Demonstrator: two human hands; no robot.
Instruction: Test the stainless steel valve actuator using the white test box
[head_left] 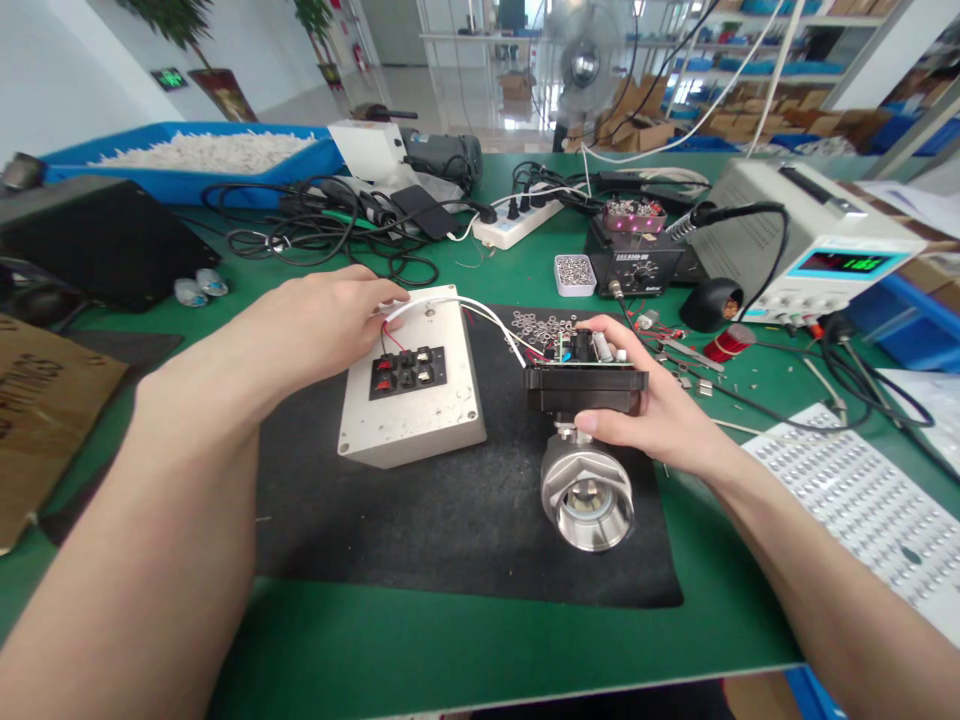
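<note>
A pale box (pixel 405 430) with a black terminal block (pixel 407 373) on its face rests on the black mat (pixel 465 530). My left hand (pixel 337 315) is closed at the box's upper left, its fingertips at the white cable (pixel 457 300) and thin red and black wires; what they pinch is hard to see. The cable runs right to an open black housing (pixel 585 388) with a circuit board (pixel 592 350) on top. Wrapped around the housing's right side is my right hand (pixel 645 405). A shiny metal valve body (pixel 587 490) is attached below the housing.
Small nuts (pixel 540 328) lie behind the housing. At the back stand a soldering station (pixel 637 260), a power supply (pixel 810 240), a power strip (pixel 517 222) and tangled cables. A white sheet (pixel 862 500) with rows of small parts lies right; a cardboard box (pixel 52 420) is at left.
</note>
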